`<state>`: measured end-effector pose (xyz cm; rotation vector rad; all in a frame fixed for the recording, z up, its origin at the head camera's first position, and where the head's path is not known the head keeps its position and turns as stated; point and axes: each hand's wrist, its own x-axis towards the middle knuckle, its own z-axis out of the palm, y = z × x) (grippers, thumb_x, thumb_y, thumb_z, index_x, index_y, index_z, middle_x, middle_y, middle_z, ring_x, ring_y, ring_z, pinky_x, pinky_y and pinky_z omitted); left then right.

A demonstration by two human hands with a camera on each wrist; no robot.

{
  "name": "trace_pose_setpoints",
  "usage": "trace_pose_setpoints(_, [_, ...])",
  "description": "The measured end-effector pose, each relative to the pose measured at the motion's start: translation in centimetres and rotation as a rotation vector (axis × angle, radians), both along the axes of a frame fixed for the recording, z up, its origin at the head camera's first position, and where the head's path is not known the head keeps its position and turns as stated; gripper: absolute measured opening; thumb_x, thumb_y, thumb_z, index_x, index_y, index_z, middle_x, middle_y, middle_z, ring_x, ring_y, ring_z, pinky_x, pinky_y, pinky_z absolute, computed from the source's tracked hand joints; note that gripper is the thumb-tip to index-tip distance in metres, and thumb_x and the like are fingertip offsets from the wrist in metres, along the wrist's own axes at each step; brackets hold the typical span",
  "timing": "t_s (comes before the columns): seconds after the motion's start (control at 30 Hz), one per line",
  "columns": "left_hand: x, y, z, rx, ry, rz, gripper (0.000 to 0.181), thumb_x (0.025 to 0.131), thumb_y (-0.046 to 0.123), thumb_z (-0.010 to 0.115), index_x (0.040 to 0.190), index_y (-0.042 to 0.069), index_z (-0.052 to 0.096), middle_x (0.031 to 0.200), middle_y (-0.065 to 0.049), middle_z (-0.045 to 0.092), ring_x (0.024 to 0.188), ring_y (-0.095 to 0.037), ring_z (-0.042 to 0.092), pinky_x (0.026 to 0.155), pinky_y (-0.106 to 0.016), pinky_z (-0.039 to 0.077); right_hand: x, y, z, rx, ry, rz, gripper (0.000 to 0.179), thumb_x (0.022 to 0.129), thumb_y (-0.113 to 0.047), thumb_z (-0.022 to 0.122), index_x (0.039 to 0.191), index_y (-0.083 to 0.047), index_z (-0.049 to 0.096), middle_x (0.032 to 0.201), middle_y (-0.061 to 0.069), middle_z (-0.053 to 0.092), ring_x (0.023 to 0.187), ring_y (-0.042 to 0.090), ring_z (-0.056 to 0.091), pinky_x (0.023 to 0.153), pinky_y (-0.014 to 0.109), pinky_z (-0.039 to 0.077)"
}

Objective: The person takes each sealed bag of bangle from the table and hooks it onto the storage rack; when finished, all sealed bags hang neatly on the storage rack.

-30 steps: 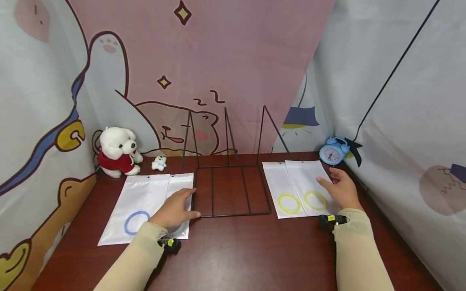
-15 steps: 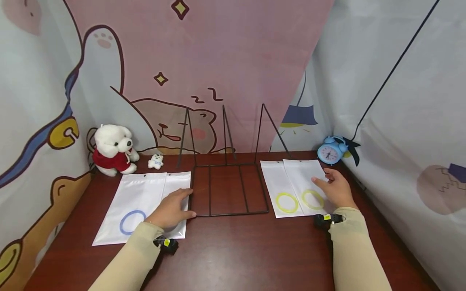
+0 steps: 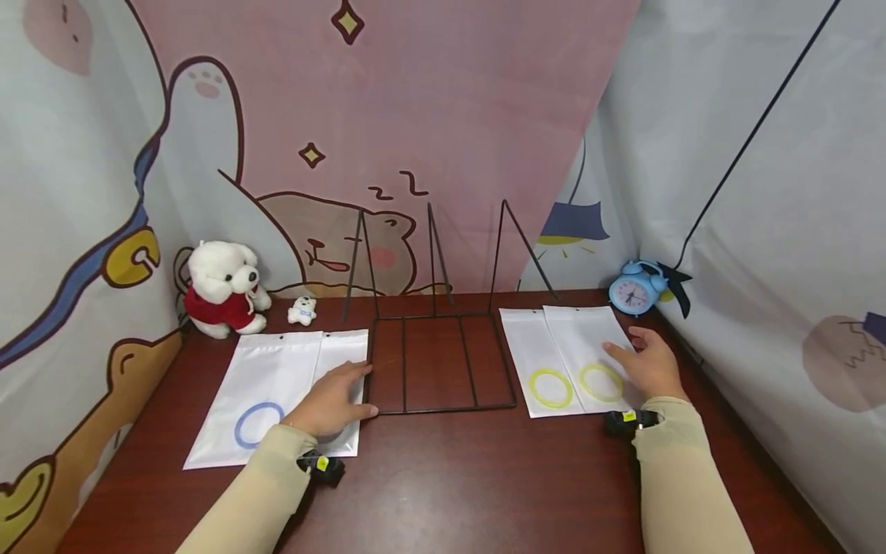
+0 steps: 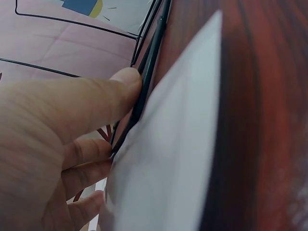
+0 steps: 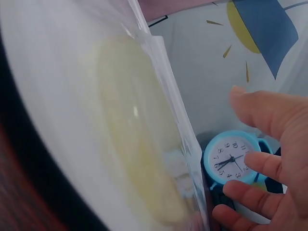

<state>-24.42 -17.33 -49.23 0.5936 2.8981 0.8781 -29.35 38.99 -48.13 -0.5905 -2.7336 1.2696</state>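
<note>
A black wire rack (image 3: 468, 362) with upright V-shaped wires stands mid-table in the head view. My left hand (image 3: 331, 404) lies over the left bags, thumb and fingertips at the rack's left edge; in the left wrist view its thumb (image 4: 127, 79) touches the black wire. Beneath it are a white bag (image 3: 277, 369) showing a blue ring (image 3: 238, 431) and a second white bag (image 3: 342, 346), partly hidden. My right hand (image 3: 651, 365), fingers loosely bent and holding nothing, hovers at the right edge of two overlapping white bags (image 3: 577, 331), each showing a yellow ring (image 3: 551, 406).
A white plush dog (image 3: 221, 288) in red and a small white figurine (image 3: 302, 310) sit at the back left. The blue alarm clock (image 3: 631, 292) stands at the back right, beyond my right hand. Printed cloth walls (image 3: 457, 92) enclose the brown table (image 3: 471, 485).
The head view shifts slightly and returns. Both hands keep about the same place beside the rack and over the right bags; nothing is picked up.
</note>
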Motion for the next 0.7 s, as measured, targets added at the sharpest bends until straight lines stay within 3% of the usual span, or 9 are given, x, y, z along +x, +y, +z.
trace_pose_setpoints(0.37, [0.0,0.0,-0.1,-0.005,-0.010,0.001,0.075,0.089,0.028,0.083,0.150,-0.004,0.053,0.158,-0.023,0.051,0.151,-0.050,0.037,0.124,-0.064,0.031,-0.2,1.2,-0.8,0.058,-0.091,-0.062,0.090,0.098,-0.040,0.074,0.164,-0.001,0.029,0.163,0.033,0.035,0.145,0.054,0.038,0.119,0.070,0.034])
trace_pose_setpoints(0.7, [-0.2,-0.1,-0.3,-0.013,-0.016,0.008,0.076,0.090,0.029,0.082,0.151,-0.003,0.052,0.159,-0.021,0.049,0.152,-0.050,0.035,0.124,-0.065,0.030,-0.4,1.5,-0.9,0.171,-0.157,-0.027,0.085,0.096,-0.024,0.076,0.163,0.002,0.030,0.157,0.037,0.039,0.139,0.056,0.042,0.114,0.073,0.037])
